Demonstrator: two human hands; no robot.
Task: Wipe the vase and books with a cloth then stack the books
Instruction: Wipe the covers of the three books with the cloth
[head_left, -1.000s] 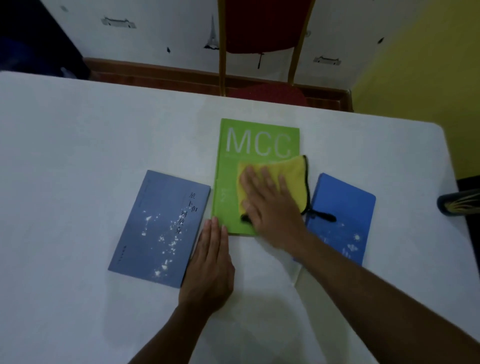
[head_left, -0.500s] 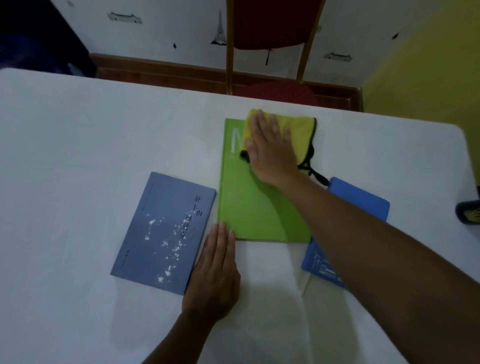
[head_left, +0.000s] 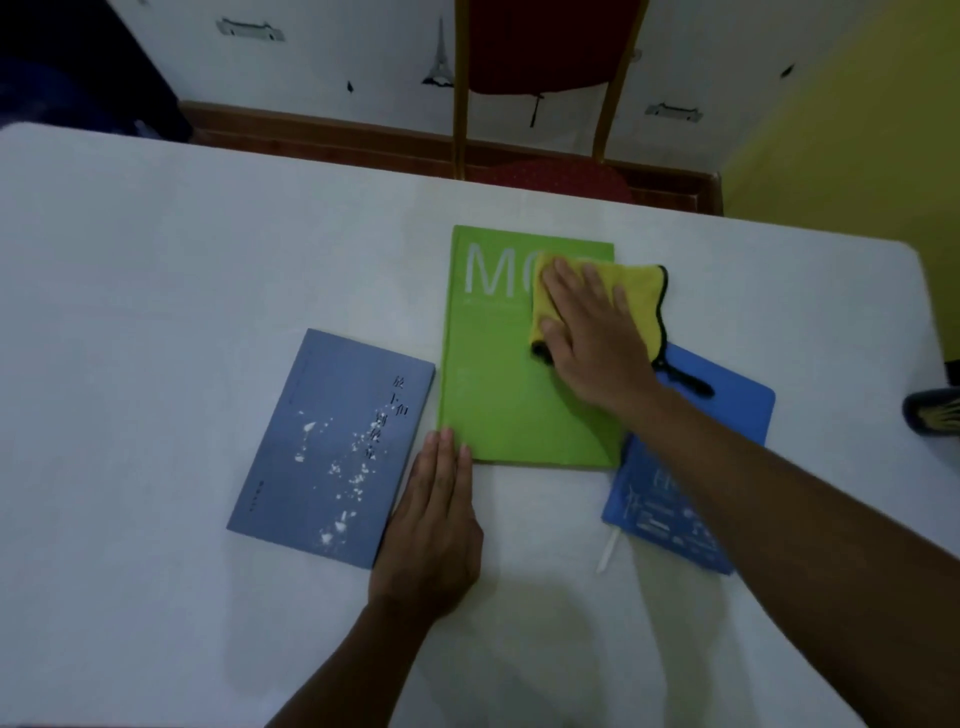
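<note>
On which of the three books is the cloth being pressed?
The green book, the middle one with big white letters: the right hand presses the yellow cloth flat on it.

**Dim room, white table, red chair beyond**

A wide white-covered table with rounded far corners (head_left: 156, 312) fills most of the view under dim, bluish light, with soft shadows on it toward 6 o'clock. At 12 o'clock, behind its far edge, stands a chair with red upholstery and a light wooden frame (head_left: 545, 47). Behind the chair runs a white wall (head_left: 322, 47) bearing small black stickers, among them an Eiffel Tower sticker (head_left: 440, 57). A brown wooden skirting board (head_left: 311, 124) lines the wall's foot. At 2 o'clock is a yellow wall (head_left: 857, 130). The corner at 10 o'clock is too dark to make out.
</note>
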